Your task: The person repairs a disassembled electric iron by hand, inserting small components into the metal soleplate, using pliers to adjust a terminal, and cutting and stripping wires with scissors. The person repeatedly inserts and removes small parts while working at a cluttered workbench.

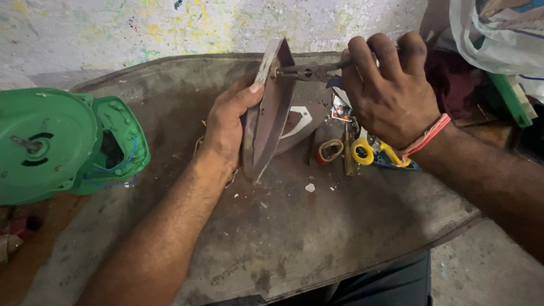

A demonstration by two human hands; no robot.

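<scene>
Gripping a flat, pointed metal iron soleplate (271,113) on edge near the worn board's (317,238) far edge.
Our left hand (229,122) clasps it; our right hand (388,85), closed on dark pliers (309,72), pinches its rim—a slip could tip it.

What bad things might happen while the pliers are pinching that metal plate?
1. The pliers in the right hand grip only a small part at the plate's top edge; they might slip off toward the fingers.
2. The left hand holds the pointed metal plate upright on its edge, so it could tip or scrape the palm.
3. Small pieces like the tape roll lie close by and could be knocked off the board.
</scene>
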